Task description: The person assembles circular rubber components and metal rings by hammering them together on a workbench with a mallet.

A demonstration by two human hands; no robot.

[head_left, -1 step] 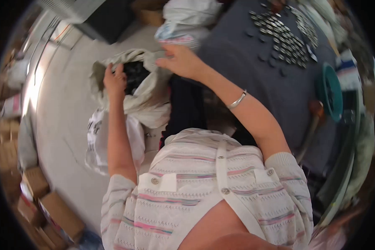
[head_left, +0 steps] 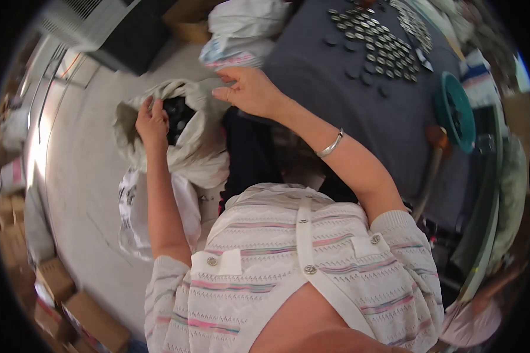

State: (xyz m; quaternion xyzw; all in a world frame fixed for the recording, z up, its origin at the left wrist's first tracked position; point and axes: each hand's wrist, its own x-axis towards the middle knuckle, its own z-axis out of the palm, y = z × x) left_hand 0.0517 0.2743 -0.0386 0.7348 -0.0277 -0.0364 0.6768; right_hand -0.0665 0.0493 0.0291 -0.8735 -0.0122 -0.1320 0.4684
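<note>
A pale woven sack [head_left: 197,138] stands on the floor with its mouth open, and black pieces [head_left: 178,117] lie inside. At the left of the mouth is my left hand [head_left: 152,125], its fingers pointing up and parted, with nothing visible in them. My right hand [head_left: 250,94] hovers off the sack's right rim, beside the table's corner. Its thumb and forefinger are stretched apart, and its other fingers are partly hidden. A silver bangle [head_left: 331,143] circles my right wrist. On the dark grey table [head_left: 347,123], several round dark pieces with shiny rims [head_left: 383,47] are spread out.
A teal basin [head_left: 458,112] and a wooden-handled tool [head_left: 433,156] are at the table's right. White bags [head_left: 241,29] sit beyond the sack, another [head_left: 185,200] nearer me. Cartons [head_left: 97,317] line the lower left. A dark-sided machine [head_left: 132,38] stands at upper left.
The whole view has shifted, so the table, sack and basin appear farther left. My left hand's fingers look closer together. The right hand keeps much the same pose beside the sack.
</note>
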